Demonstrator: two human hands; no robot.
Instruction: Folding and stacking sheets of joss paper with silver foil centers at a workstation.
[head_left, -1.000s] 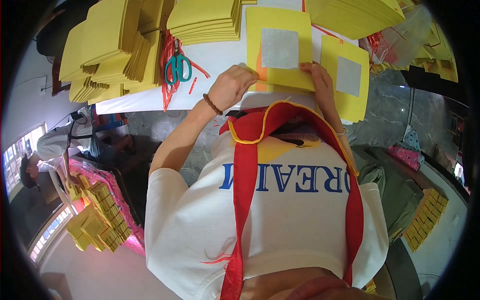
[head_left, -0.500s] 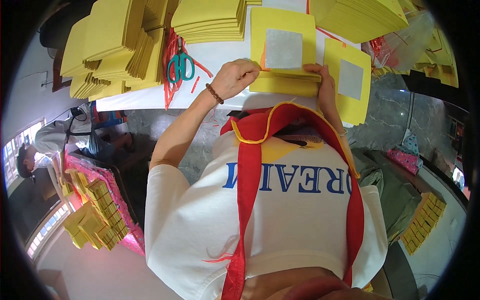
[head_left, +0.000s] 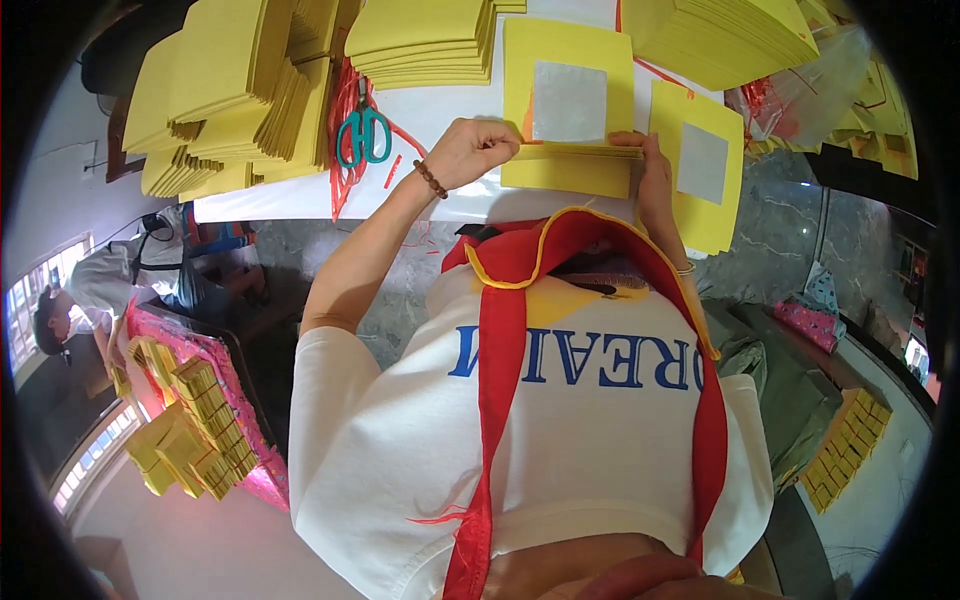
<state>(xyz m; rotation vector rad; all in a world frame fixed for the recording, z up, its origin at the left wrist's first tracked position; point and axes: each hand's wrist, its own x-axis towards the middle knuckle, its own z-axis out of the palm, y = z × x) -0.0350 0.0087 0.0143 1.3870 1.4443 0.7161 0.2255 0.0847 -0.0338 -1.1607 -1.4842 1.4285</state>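
Observation:
A yellow paper sheet (head_left: 518,60) with a silver square (head_left: 570,101) and a bit of orange at the square's left side lies in front of me on the white table. Across its near part runs a raised, narrow fold (head_left: 580,152), with more yellow paper below it. My left hand (head_left: 472,150), a beaded bracelet at its wrist, has its fingers closed in a pinch at the fold's left end. At the right end my right hand (head_left: 652,170) grips the fold, fingers laid along its far side. Close to that hand lies another yellow sheet (head_left: 722,215) with a silver square.
Teal-handled scissors (head_left: 363,138) rest on red strings (head_left: 345,190) at left. Stacks of folded yellow paper (head_left: 225,70) stand at far left, with another pile (head_left: 425,45) mid-back and one (head_left: 715,40) far right. A person (head_left: 120,255) works at a side table.
The raised fold between my hands has tipped and looks narrower, showing more of the yellow paper below it. Both hands stay nearly in place.

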